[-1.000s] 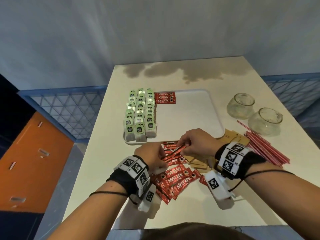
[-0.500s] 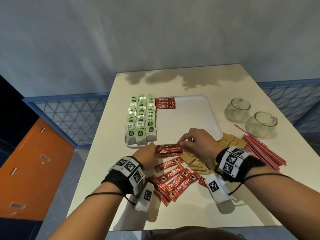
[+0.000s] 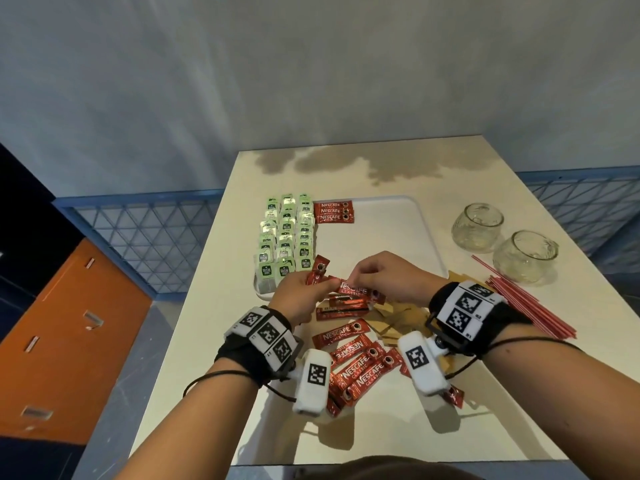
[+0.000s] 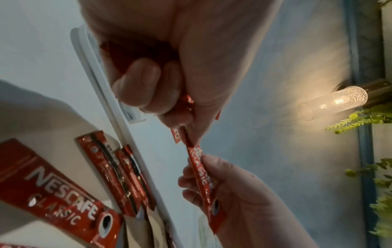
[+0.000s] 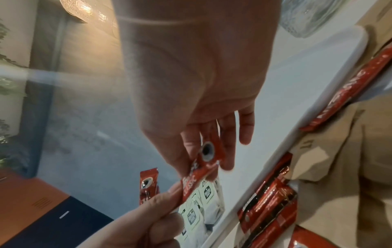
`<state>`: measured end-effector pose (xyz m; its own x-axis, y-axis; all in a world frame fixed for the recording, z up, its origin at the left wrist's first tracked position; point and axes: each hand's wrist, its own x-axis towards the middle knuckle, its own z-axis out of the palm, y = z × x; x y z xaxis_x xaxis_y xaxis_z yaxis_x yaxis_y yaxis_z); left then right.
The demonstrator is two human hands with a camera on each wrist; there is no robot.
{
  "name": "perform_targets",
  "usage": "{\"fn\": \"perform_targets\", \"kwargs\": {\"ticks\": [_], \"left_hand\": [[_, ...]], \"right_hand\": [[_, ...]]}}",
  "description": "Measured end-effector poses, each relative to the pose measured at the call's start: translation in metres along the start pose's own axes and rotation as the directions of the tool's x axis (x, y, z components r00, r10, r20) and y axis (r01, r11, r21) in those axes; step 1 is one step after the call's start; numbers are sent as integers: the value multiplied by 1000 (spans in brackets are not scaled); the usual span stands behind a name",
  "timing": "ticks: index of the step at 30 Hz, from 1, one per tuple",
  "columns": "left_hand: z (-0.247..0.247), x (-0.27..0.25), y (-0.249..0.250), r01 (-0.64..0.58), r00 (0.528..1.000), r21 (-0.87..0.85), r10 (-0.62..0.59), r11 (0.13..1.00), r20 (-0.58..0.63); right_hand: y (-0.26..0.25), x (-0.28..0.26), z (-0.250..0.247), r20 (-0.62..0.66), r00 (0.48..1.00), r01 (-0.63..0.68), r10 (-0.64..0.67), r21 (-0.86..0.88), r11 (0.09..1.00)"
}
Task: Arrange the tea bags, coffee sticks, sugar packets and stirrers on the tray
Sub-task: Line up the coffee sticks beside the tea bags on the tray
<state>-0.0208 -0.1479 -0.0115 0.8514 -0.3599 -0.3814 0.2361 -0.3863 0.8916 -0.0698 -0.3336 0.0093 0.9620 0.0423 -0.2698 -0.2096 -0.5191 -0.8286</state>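
Loose coffee sticks (image 3: 356,365) lie scattered on the bench (image 3: 381,427) nearest the camera. Above them, the left hand (image 3: 298,299) grips 2 sticks while the right hand (image 3: 388,278) pinches one of these, a held stick (image 3: 360,291) (labelled Nescafé Classic), over the tray's (image 3: 398,244) near edge. Beyond, tea bags (image 3: 285,237) fill the tray's left side beside 3 placed sticks (image 3: 333,212).

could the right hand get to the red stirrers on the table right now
Probably not at once: the right hand is pinching a Nescafe coffee stick shared with the left hand. Once freed, the red stirrers lie uncovered just beside its wrist.
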Motion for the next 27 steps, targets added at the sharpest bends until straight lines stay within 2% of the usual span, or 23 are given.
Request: {"fn": "perform_targets", "kwargs": {"ticks": [5, 9, 14, 22, 27], "left_hand": [[9, -1, 1, -50, 999, -4, 50, 999, -20], [7, 5, -3, -43, 997, -87, 38, 995, -62], [8, 11, 2, -35, 998, -133, 28, 990, -50], [-9, 37, 25, 55, 998, -144, -59, 988, -29], [-27, 54, 34, 95, 994, -152, -103, 984, -46]], "right_hand": [[3, 2, 1, 75, 996, -56, 46, 129, 990], [13, 3, -10, -34, 989, -131, 142, 225, 965], [27, 12, -22, -47, 982, -148, 185, 422, 895], [34, 45, -36, -124, 962, -159, 243, 469, 869], [44, 82, -45, -197, 922, -243, 333, 375, 894]]}}
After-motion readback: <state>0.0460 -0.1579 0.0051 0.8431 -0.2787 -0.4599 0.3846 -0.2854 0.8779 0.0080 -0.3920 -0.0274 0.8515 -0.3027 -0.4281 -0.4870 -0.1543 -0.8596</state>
